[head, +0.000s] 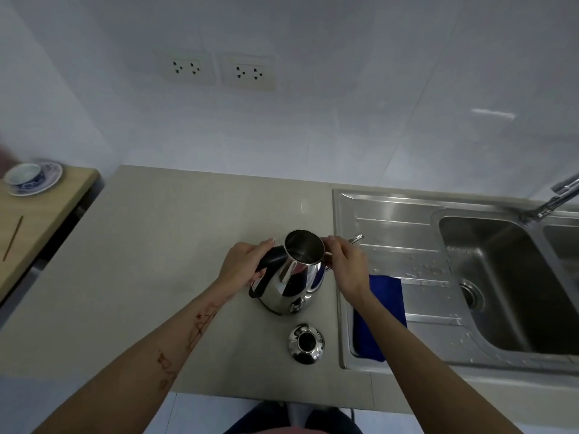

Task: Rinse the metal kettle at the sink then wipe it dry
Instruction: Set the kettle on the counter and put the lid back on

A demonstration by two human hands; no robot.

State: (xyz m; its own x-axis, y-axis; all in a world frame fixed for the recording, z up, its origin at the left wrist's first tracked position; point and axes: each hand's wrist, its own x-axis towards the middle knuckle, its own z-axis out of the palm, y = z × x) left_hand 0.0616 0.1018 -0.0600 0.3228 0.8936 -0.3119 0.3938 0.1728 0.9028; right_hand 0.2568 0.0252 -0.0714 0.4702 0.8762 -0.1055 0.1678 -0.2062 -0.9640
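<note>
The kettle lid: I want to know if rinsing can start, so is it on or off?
Off. The kettle shows an open mouth, and the lid lies on the counter in front of it.

One shiny steel kettle (289, 277), one round steel lid (306, 343), one folded blue cloth (383, 308), two bare hands — left (242, 264) and right (346, 264) — two white wall sockets (187, 68), one blue-patterned cup (25, 177) on one saucer (47, 180).

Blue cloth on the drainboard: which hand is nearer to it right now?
Right. The right hand is at the kettle rim's sink side, just above the blue cloth. The left hand grips the black handle on the kettle's far side.
</note>
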